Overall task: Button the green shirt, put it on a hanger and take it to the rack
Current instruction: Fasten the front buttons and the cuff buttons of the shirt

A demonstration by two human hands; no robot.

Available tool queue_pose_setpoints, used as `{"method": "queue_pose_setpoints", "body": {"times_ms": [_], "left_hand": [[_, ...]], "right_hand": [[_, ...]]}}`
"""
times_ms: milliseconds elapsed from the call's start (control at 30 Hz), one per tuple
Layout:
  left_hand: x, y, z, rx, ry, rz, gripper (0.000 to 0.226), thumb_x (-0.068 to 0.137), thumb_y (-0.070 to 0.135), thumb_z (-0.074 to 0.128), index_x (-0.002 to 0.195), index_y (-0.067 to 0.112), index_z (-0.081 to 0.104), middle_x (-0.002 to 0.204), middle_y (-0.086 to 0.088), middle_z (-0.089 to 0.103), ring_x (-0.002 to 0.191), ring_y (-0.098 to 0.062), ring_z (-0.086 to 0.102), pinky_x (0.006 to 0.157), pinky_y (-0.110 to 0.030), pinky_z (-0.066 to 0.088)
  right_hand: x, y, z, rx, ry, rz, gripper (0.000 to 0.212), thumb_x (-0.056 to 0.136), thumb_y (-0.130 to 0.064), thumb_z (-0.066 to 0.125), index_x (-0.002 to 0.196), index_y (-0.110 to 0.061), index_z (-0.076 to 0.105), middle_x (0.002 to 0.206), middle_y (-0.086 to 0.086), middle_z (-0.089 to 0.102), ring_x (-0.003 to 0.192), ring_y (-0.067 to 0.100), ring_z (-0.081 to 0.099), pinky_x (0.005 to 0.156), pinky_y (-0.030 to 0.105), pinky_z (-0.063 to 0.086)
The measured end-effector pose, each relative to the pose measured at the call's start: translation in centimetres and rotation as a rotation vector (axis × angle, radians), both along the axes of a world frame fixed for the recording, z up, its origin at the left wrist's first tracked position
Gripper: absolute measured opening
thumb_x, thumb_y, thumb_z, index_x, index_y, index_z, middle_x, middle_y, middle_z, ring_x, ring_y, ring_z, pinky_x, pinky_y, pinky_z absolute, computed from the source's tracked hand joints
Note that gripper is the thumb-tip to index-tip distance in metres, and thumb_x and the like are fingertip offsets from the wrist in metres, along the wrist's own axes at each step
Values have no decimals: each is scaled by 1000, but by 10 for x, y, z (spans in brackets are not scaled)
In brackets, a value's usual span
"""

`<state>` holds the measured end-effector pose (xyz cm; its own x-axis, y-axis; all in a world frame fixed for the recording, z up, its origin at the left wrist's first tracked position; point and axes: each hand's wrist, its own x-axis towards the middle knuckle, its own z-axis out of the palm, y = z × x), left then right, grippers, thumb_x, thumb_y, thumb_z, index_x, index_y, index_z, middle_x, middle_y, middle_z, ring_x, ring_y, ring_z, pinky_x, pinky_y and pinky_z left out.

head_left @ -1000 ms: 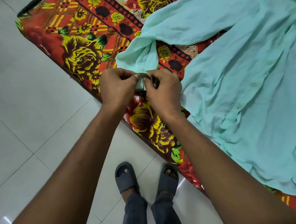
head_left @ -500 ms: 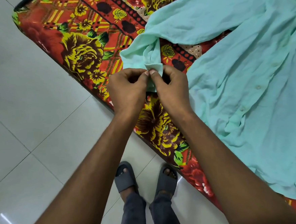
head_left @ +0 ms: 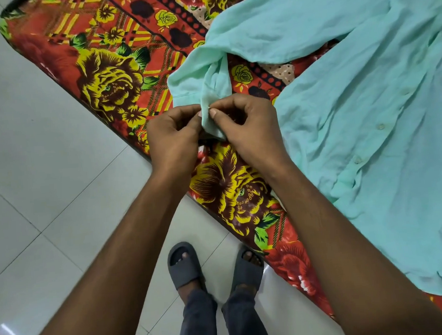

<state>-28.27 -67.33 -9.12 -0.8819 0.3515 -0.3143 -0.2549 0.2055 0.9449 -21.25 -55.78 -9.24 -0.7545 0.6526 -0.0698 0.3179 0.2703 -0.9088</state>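
Both hands (head_left: 212,131) pinching shirt cuff (head_left: 211,121)

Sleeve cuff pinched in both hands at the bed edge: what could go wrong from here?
1. Left hand and right hand cover most of the cuff; no cuff button is visible, so it may be missed or slip out.
2. The cuff is worked at the bed edge; pulling toward the floor may drag the green shirt off the floral cover.

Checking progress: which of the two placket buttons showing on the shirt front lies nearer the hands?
The upper button, level with the right hand; the other button sits lower, toward the hem.
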Motion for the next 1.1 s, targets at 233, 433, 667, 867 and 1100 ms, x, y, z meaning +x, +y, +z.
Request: {"method": "queue_pose_setpoints", "body": {"times_ms": [233, 433, 667, 867, 1100], "left_hand": [[3, -5, 6, 53, 10, -42, 20, 96, 19, 73, 106, 3, 79, 96, -9, 81, 91, -23, 79, 82, -34, 64], [-2, 5, 5, -66, 41, 15, 15, 97, 15, 70, 101, 4, 80, 87, -7, 79, 80, -18, 76, 73, -32, 64], [-14, 1, 9, -133, -29, -104, 20, 103, 15, 63, 106, 0, 76, 88, -10, 78, 69, -11, 75, 62, -23, 60], [-10, 0, 10, -138, 22, -119, 19, 102, 12, 63, 104, -4, 73, 79, -8, 73, 56, -5, 70, 52, -20, 55], [9, 11, -8, -334, 473, -20, 16, 88, 20, 70, 99, 9, 71, 83, 4, 69, 72, -8, 64, 69, -34, 56]], "right_hand": [[-3, 0, -1, 69, 2, -6, 10, 90, -24, 76, 96, -17, 81, 86, -10, 76, 81, 4, 71, 70, 18, 57], [-2, -5, -1, 73, 53, -65, 8, 89, -24, 80, 93, -18, 82, 84, -13, 77, 81, 2, 71, 70, 11, 53], [0, -12, -6, 147, 136, -76, 6, 89, -21, 78, 91, -15, 80, 88, -7, 74, 82, 7, 68, 70, 20, 54], [-7, -13, -12, 89, 99, -98, 6, 86, -23, 75, 87, -18, 77, 90, -8, 71, 91, 18, 66, 83, 42, 56], [-13, -7, -1, 11, -111, -92, 10, 89, -25, 68, 84, -17, 71, 73, -10, 66, 68, 3, 61, 63, 19, 47]]}}
